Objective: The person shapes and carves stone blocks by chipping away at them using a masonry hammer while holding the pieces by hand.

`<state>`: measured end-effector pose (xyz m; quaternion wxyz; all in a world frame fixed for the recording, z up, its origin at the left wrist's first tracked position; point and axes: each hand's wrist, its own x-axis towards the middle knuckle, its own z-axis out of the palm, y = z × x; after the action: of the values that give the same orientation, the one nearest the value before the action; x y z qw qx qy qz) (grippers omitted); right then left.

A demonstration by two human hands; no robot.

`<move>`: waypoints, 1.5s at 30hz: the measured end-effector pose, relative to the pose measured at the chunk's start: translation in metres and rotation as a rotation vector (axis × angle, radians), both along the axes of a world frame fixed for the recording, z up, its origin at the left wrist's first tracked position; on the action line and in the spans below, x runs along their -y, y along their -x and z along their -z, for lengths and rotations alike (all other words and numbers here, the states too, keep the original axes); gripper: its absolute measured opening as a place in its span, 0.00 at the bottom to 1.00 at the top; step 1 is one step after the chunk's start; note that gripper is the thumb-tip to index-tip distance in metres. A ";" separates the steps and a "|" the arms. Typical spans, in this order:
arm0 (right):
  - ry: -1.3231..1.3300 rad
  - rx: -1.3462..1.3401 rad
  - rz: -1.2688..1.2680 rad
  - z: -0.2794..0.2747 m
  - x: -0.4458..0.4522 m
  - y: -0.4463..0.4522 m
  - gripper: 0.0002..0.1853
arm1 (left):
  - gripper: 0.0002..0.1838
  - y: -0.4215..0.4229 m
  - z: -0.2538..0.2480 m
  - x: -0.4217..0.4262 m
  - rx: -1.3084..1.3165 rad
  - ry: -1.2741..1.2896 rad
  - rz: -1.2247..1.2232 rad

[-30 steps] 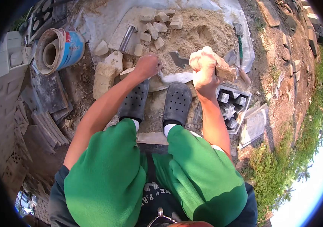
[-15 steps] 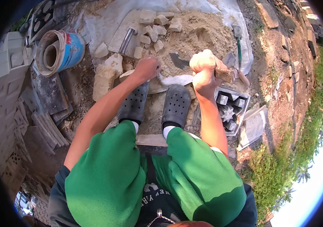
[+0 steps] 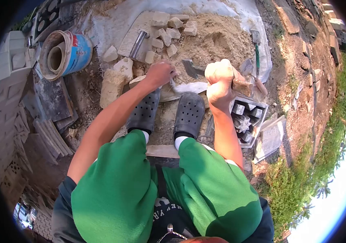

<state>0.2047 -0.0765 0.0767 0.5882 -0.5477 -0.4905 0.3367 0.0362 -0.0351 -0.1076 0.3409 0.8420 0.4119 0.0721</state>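
Note:
My left hand (image 3: 160, 75) is closed above the toe of the left dark clog (image 3: 144, 111), beside the edge of a white sheet (image 3: 191, 88). Anything between its fingers is too small to tell. Wrapped in a fist, my right hand (image 3: 220, 83) grips a tool whose dark metal blade (image 3: 192, 69) points left over the sand; its thick wooden end (image 3: 242, 87) sticks out on the right. Below that fist lies a metal mould (image 3: 248, 119) with a star-shaped core.
Pale blocks (image 3: 164, 36) lie by a metal cylinder (image 3: 139, 43) and a sand heap (image 3: 217, 36). A blue bucket (image 3: 77, 54) stands at the left. At the right are a green-handled trowel (image 3: 257, 54) and a flat slab (image 3: 270, 137).
My right fist and the tool have come slightly lower, towards my body. My left hand has shifted a little to the right, and its fingertips show more.

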 end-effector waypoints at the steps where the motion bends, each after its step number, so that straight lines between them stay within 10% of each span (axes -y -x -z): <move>1: 0.027 -0.093 0.013 0.019 0.002 0.003 0.24 | 0.10 0.000 0.001 0.000 -0.007 -0.017 0.002; 5: 0.089 -0.132 0.049 0.072 0.001 0.000 0.23 | 0.11 0.001 0.000 0.000 -0.073 -0.038 0.033; 13: 0.017 -0.110 -0.025 -0.023 0.001 0.008 0.23 | 0.13 0.005 -0.001 0.001 0.019 0.061 0.006; 17: 0.142 0.010 0.020 0.043 0.010 0.020 0.23 | 0.11 0.005 0.010 0.004 -0.002 0.027 -0.010; 27: -0.103 -0.151 -0.044 -0.007 0.003 0.008 0.21 | 0.10 0.007 0.012 0.003 0.022 0.034 -0.008; 32: 0.002 0.126 0.003 0.077 0.009 0.018 0.24 | 0.11 0.005 0.006 0.000 -0.031 0.081 -0.005; 45: 0.015 -0.090 0.002 0.020 0.006 0.004 0.24 | 0.10 0.003 0.015 0.003 0.027 -0.036 0.041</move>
<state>0.2009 -0.0829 0.0568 0.6062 -0.5368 -0.4603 0.3640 0.0328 -0.0382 -0.1222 0.3325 0.8552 0.3885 0.0841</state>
